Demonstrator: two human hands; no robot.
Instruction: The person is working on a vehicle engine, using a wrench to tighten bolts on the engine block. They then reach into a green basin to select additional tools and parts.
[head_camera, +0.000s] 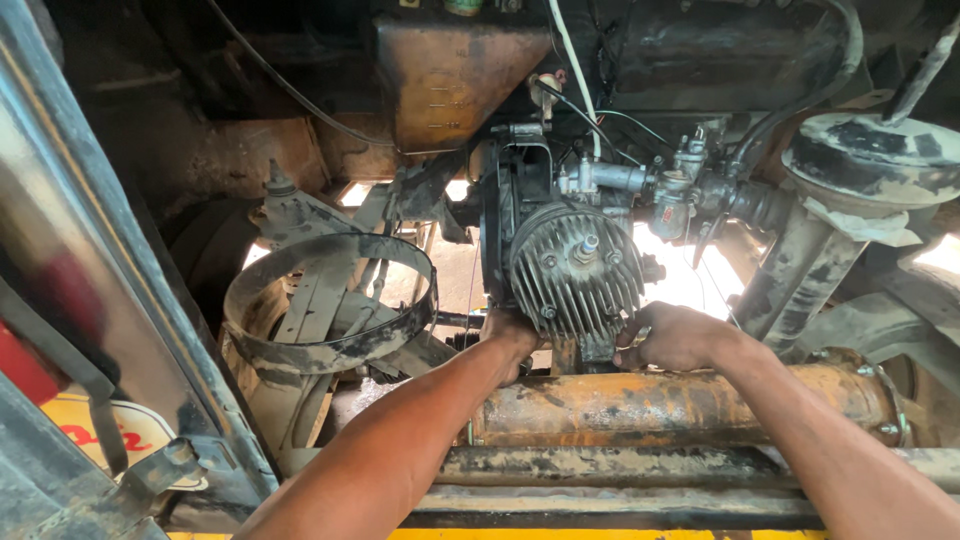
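Reaching in under the vehicle, both hands meet at the bottom of the finned engine (575, 268); the left hand (512, 335) is cupped against its lower left edge, fingers hidden behind, so its grip cannot be told; the right hand (672, 337) curls at the lower right edge, fingertips pinching something small and pale there; a rusty cylinder (680, 405) lies just below both wrists; a metal band (330, 300) hangs left of the engine.

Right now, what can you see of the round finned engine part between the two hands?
The finned cylinder head is round, grey metal, dusty and greasy, facing the camera, with bolts on its face and a spark plug at its centre. The left hand touches its lower left edge; the right hand is at its lower right.
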